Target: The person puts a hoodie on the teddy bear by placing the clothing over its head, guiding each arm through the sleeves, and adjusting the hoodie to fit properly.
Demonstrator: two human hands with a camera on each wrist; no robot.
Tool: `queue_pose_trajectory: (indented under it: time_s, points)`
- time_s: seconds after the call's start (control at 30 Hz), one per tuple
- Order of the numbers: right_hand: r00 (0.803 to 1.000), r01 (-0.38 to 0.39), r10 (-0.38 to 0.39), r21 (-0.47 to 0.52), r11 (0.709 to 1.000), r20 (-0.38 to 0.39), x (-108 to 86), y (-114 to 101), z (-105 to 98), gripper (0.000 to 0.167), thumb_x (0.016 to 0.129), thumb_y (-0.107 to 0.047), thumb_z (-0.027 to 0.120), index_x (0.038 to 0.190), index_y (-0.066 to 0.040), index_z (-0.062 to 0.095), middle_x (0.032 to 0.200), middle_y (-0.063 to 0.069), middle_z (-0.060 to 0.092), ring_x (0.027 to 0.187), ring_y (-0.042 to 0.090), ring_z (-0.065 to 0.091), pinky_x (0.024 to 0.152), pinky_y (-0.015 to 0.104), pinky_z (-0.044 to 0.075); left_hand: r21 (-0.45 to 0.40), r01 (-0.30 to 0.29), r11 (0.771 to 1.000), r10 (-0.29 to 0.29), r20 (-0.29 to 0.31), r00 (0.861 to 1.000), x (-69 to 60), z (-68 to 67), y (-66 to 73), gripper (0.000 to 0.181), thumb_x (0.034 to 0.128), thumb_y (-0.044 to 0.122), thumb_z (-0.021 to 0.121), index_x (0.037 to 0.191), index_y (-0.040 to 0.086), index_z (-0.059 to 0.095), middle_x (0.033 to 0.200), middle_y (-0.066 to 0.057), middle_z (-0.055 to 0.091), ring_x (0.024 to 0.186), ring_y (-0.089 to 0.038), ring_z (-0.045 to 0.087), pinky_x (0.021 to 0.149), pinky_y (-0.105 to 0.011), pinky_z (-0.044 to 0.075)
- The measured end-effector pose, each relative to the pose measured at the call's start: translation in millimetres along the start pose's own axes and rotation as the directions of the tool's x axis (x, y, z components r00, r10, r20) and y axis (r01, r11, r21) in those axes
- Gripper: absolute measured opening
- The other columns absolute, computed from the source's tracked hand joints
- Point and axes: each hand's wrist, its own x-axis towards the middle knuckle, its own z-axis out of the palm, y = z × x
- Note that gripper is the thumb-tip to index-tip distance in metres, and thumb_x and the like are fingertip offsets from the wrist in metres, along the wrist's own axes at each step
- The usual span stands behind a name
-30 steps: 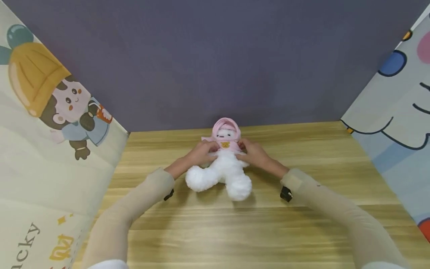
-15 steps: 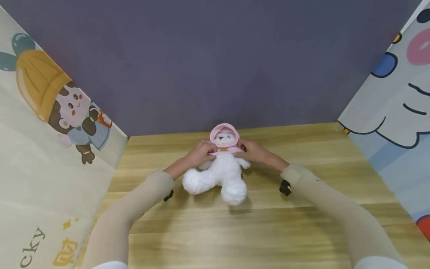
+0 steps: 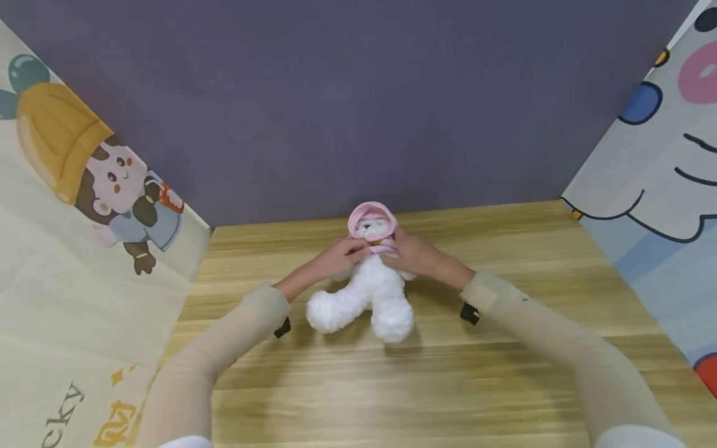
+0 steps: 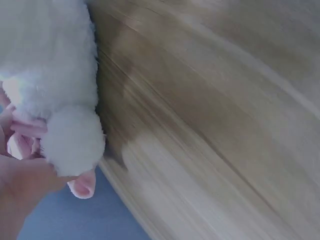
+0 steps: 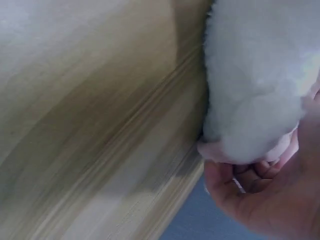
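A fluffy white plush toy point(image 3: 374, 280) lies on its back on the table, legs toward me. Its pink hooded top point(image 3: 365, 210) frames the face and is bunched up at the chest. My left hand point(image 3: 338, 257) pinches the top's front hem near the middle. On the other side, my right hand point(image 3: 420, 254) grips the pink cloth below the hood. The left wrist view shows pink cloth between the fingers of the left hand point(image 4: 25, 182), beside a round white paw point(image 4: 75, 142). In the right wrist view, the right hand point(image 5: 272, 200) has curled fingers under the toy's arm point(image 5: 260, 127), against pink cloth.
The wood-grain table point(image 3: 358, 392) meets a dark grey-blue back panel point(image 3: 358, 106). Printed cartoon panels stand at the left point(image 3: 50, 261) and right point(image 3: 644, 180). Small black wrist devices point(image 3: 469, 313) sit under the cuffs.
The pink top's hem has been raised and bunched, mostly hiding its bear patch. My left hand has shifted right toward the chest's middle. The toy's head has tilted and its legs have shifted slightly.
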Motion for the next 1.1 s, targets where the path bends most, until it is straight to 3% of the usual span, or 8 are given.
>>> queue_pose_trajectory:
  time_s: [0.13, 0.27, 0.53, 0.7, 0.8, 0.9, 1.0, 1.1]
  points:
    - [0.999, -0.036, 0.036, -0.072, 0.997, 0.001, 3.9, -7, -1, 0.075, 0.094, -0.049, 0.064, 0.133, 0.012, 0.046, 0.104, 0.021, 0.063, 0.087, 0.03, 0.066, 0.076, 0.045, 0.056, -0.109, -0.086, 0.99, 0.091, 0.036, 0.995, 4.9, 0.5, 1.6, 0.019, 0.1072, 0.023, 0.052, 0.099, 0.014, 0.067, 0.082, 0.0, 0.057, 0.074, -0.013, 0.049, 0.07, -0.029, 0.043]
    - [0.999, -0.005, -0.005, -0.199, 0.98, -0.051, 9.1, -8, 0, 0.046, 0.095, -0.034, 0.063, 0.109, 0.009, 0.057, 0.082, 0.013, 0.059, 0.067, 0.025, 0.059, 0.06, 0.043, 0.052, -0.16, -0.124, 0.979, 0.141, 0.093, 0.986, 6.9, -1.3, 3.2, 0.007, 0.1034, 0.011, 0.058, 0.105, 0.006, 0.062, 0.088, -0.004, 0.059, 0.077, -0.014, 0.049, 0.071, -0.029, 0.043]
    - [0.994, 0.029, -0.053, -0.244, 0.969, -0.092, 3.1, 3, 3, 0.025, 0.094, -0.007, 0.06, 0.113, 0.009, 0.054, 0.073, 0.01, 0.054, 0.06, 0.024, 0.059, 0.051, 0.038, 0.05, -0.039, -0.103, 0.994, 0.109, 0.183, 0.977, 3.7, -5.2, -4.6, 0.049, 0.0887, 0.009, 0.078, 0.132, -0.001, 0.058, 0.125, -0.015, 0.062, 0.113, -0.024, 0.059, 0.097, -0.035, 0.05]
    - [0.981, 0.109, -0.134, -0.172, 0.979, -0.142, 4.5, 16, 6, 0.01, 0.095, 0.0, 0.057, 0.105, 0.002, 0.054, 0.075, 0.012, 0.056, 0.064, 0.027, 0.061, 0.056, 0.041, 0.051, 0.073, -0.111, 0.991, 0.099, 0.152, 0.983, 0.5, -1.9, -15.0, 0.061, 0.0796, 0.011, 0.084, 0.133, -0.001, 0.057, 0.126, -0.017, 0.057, 0.115, -0.028, 0.056, 0.101, -0.04, 0.049]
    - [0.983, 0.153, -0.158, -0.066, 0.986, -0.094, 6.3, 24, 0, 0.015, 0.094, -0.006, 0.06, 0.107, 0.0, 0.054, 0.076, 0.009, 0.056, 0.059, 0.02, 0.053, 0.056, 0.035, 0.045, 0.093, -0.092, 0.991, 0.08, 0.123, 0.989, 2.2, 2.4, -16.3, 0.055, 0.0791, 0.012, 0.084, 0.128, 0.004, 0.059, 0.123, -0.013, 0.057, 0.111, -0.024, 0.054, 0.097, -0.038, 0.049]
    - [0.993, 0.116, -0.116, 0.005, 0.993, -0.006, 10.9, 26, -8, 0.04, 0.091, -0.017, 0.065, 0.124, 0.003, 0.052, 0.082, 0.008, 0.059, 0.059, 0.015, 0.05, 0.057, 0.03, 0.042, 0.122, -0.116, 0.986, 0.103, 0.107, 0.989, 7.8, 4.6, -16.8, 0.046, 0.078, 0.013, 0.081, 0.12, 0.01, 0.062, 0.116, -0.008, 0.057, 0.106, -0.02, 0.051, 0.091, -0.035, 0.047]
    - [0.995, 0.104, -0.104, -0.037, 0.994, 0.014, 19.2, 25, -9, 0.062, 0.091, -0.028, 0.069, 0.136, 0.007, 0.044, 0.089, 0.009, 0.061, 0.064, 0.016, 0.055, 0.058, 0.032, 0.047, 0.175, -0.191, 0.966, 0.182, 0.065, 0.981, 15.4, 6.3, -17.8, 0.038, 0.0743, 0.012, 0.079, 0.107, 0.012, 0.061, 0.1, -0.005, 0.054, 0.096, -0.021, 0.046, 0.084, -0.037, 0.041]
    - [0.985, 0.171, -0.174, -0.151, 0.974, -0.004, 29.4, 25, -7, 0.053, 0.093, -0.025, 0.07, 0.125, 0.012, 0.048, 0.084, 0.012, 0.06, 0.065, 0.022, 0.057, 0.056, 0.038, 0.05, 0.254, -0.275, 0.927, 0.288, -0.016, 0.957, 22.9, 11.4, -23.3, 0.033, 0.0726, 0.011, 0.08, 0.098, 0.01, 0.059, 0.09, -0.006, 0.053, 0.088, -0.024, 0.046, 0.081, -0.041, 0.04]
